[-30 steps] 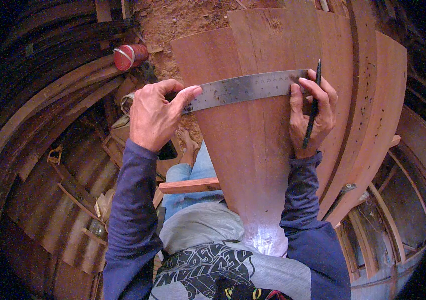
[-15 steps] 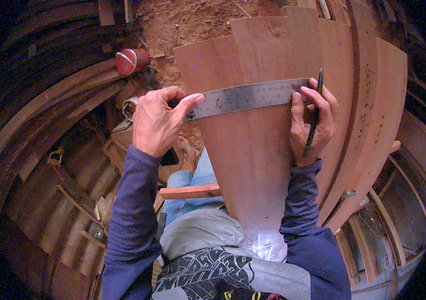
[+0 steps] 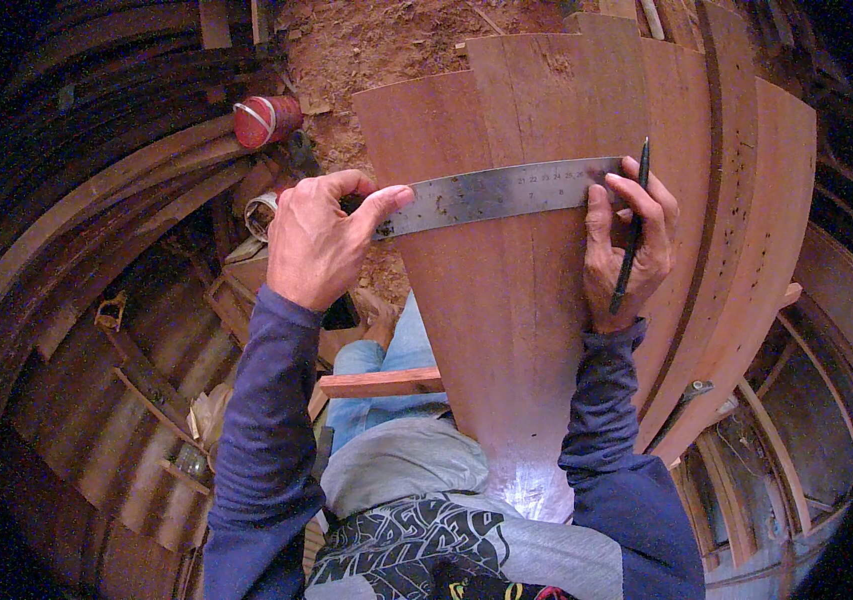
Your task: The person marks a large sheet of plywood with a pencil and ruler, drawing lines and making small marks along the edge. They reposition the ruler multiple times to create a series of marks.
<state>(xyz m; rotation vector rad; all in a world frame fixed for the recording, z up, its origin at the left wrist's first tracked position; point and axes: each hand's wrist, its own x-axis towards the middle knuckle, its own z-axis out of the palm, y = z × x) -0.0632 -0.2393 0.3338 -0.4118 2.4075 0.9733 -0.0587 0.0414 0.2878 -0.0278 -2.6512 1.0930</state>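
Observation:
A steel ruler (image 3: pixel 491 195) lies crosswise over a wide reddish-brown wooden board (image 3: pixel 506 310). My left hand (image 3: pixel 321 235) pinches the ruler's left end between thumb and fingers, out past the board's left edge. At the other end, my right hand (image 3: pixel 631 235) has its thumb and fingertips on the ruler. A slim black pen (image 3: pixel 630 240) is tucked among the right hand's fingers, its tip pointing up and away from me. Dark stains mark the ruler's left half.
More boards (image 3: pixel 686 150) lie along the right, with a dark metal tool (image 3: pixel 681 410) on them. A red bucket (image 3: pixel 264 121) with a pale handle lies at the far left, near stacked planks (image 3: pixel 116 210). A short wooden stick (image 3: pixel 383 382) crosses my lap at the board's left edge.
The ruler and both hands have barely shifted, a touch to the right. My grip on the ruler and the pen is the same.

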